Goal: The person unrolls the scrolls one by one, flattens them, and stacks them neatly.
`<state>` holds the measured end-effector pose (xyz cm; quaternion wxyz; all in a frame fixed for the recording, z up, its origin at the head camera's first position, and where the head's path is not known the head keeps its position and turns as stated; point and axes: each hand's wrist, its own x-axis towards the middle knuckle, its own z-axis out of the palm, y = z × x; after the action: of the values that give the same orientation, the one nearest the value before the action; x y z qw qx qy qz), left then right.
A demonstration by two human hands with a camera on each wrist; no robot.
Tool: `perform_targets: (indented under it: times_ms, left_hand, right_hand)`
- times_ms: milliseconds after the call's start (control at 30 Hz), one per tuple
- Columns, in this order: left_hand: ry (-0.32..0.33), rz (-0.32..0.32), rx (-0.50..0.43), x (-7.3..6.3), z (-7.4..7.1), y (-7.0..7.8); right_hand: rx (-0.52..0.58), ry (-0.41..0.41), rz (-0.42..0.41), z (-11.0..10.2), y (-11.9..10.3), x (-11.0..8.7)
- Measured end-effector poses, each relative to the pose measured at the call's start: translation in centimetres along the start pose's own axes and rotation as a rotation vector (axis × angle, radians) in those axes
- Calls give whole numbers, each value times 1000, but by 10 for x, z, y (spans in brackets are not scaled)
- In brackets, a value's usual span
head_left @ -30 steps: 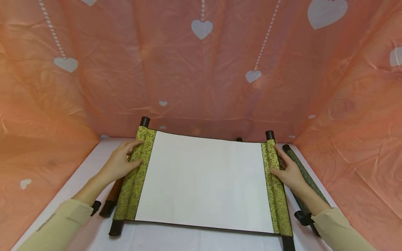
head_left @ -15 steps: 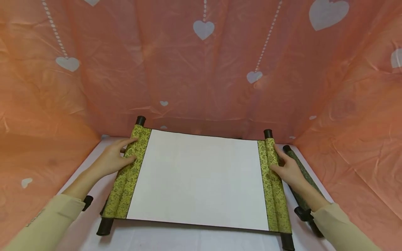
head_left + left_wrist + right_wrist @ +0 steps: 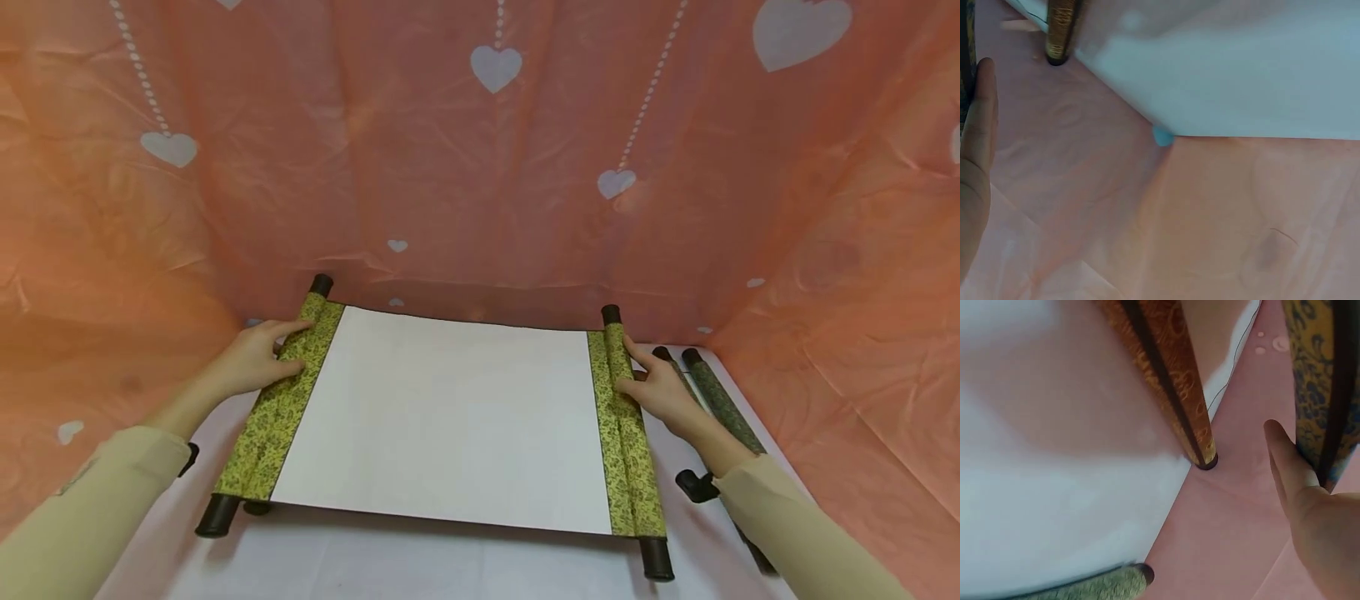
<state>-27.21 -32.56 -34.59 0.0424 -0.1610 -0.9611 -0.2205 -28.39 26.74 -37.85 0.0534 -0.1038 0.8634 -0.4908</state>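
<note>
An unrolled hanging scroll (image 3: 450, 417) with a blank white middle, yellow-green patterned borders and black rod ends spans the head view. My left hand (image 3: 258, 358) grips its left roller, thumb and fingers on either side. On the right roller, my right hand (image 3: 663, 392) holds in the same way. The scroll is held above the table, tilted slightly. Beneath it lies an orange-brown rolled scroll (image 3: 1175, 381), whose black end (image 3: 257, 507) peeks out below the left border. Each wrist view catches only part of its hand and the held scroll's edge.
A rolled green scroll (image 3: 723, 400) lies along the table's right side, with a second dark-ended roller (image 3: 671, 367) beside it. White cloth (image 3: 420, 558) covers the table. Orange-pink sheeting (image 3: 480, 192) printed with hearts encloses the back and sides.
Both hands have shifted the open scroll leftward. It now covers most of the brown scroll on the left, and a second roller shows beside the green scroll on the right.
</note>
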Motion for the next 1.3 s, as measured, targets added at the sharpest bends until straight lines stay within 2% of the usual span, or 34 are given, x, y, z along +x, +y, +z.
perform_targets:
  times_ms: [200, 400, 567, 667, 800, 933, 1133, 1300]
  left_hand:
    - [-22, -6, 28, 5, 1, -14]
    - [-34, -28, 20, 13, 9, -30]
    - [-7, 12, 66, 17, 16, -36]
    - [-11, 16, 53, 19, 22, -39]
    - [-45, -37, 4, 22, 29, -44]
    - [-57, -88, -6, 26, 35, -49]
    - [-77, -142, -47, 29, 44, -53]
    - [-90, -161, -48, 27, 51, -56]
  right_hand:
    - [25, -30, 14, 14, -1, 16]
    - [10, -37, 35, 28, 3, 32]
    - [-7, -53, 33, 37, 9, 42]
    - [-10, -65, 41, 40, 12, 47]
    - [-28, -60, 57, 41, 15, 54]
    - [-71, -49, 63, 42, 19, 62]
    - [-100, -71, 75, 43, 23, 71]
    - [-114, -97, 94, 47, 29, 75]
